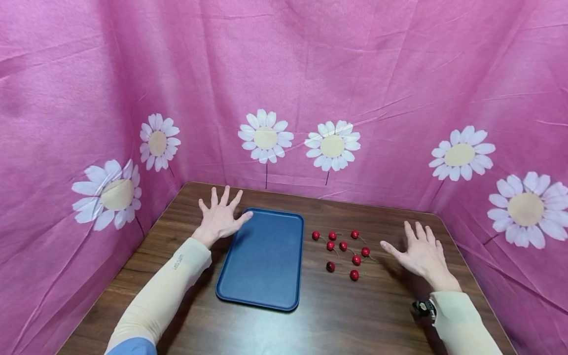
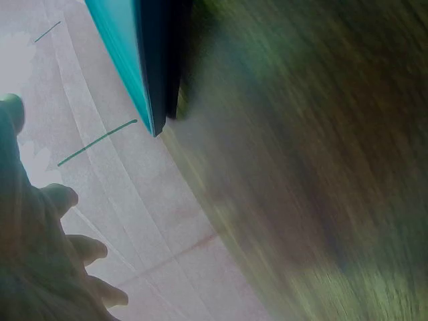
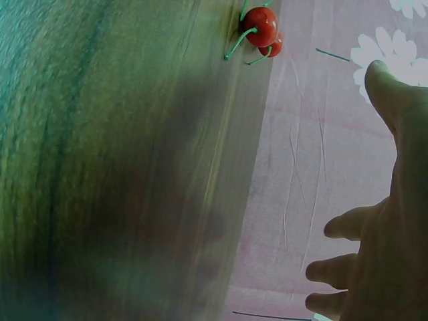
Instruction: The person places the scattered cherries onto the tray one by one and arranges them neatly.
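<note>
A blue rectangular tray (image 1: pixel 262 261) lies flat on the wooden table, bare inside. To its right several red cherries (image 1: pixel 343 246) with thin stems are scattered on the wood. My left hand (image 1: pixel 219 220) is held with fingers spread at the tray's far left corner, its thumb over the rim; whether it touches cannot be told. Right of the cherries my right hand (image 1: pixel 422 254) hovers with fingers apart, holding nothing. The left wrist view shows the tray's edge (image 2: pixel 157 67) beyond the left hand (image 2: pixel 40 227). In the right wrist view, cherries (image 3: pixel 261 27) appear past the right hand (image 3: pixel 381 200).
The brown wooden table (image 1: pixel 248 330) has rounded far corners. A pink curtain (image 1: pixel 284 59) printed with white daisies hangs close behind it and along both sides. A dark band with a small device (image 1: pixel 423 309) sits on the right wrist.
</note>
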A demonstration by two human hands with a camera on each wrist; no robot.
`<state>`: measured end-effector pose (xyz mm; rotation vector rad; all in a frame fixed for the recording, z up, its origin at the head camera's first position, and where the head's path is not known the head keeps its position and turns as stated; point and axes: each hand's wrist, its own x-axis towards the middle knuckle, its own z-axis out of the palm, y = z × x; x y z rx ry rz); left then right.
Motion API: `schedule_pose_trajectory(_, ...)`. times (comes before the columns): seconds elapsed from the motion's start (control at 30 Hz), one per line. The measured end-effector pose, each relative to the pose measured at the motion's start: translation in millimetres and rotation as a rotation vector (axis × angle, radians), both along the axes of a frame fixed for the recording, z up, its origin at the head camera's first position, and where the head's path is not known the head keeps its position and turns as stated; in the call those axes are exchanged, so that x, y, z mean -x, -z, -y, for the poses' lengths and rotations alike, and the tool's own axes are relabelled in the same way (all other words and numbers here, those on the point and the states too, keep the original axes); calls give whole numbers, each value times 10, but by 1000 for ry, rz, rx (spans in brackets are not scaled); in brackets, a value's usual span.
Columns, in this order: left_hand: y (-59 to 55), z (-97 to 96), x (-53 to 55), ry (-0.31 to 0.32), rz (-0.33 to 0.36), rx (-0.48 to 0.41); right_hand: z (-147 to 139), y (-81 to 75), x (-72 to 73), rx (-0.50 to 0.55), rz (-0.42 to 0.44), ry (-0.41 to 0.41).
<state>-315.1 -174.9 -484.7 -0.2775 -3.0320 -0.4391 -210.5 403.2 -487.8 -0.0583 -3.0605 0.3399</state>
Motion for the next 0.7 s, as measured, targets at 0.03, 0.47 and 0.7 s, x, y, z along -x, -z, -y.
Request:
schedule_pose_trajectory(0.03,-4,2,-1,-2,4,-5,-1,6,-4,1,5,-1)
schedule_pose_trajectory(0.47,-127,70,-55,20,59,-250,-22,-91,-106,173,3,-56)
schedule_pose_trajectory(0.7,-127,144,-72,-8,65,-402,34,-115,-118,331,-57,-54)
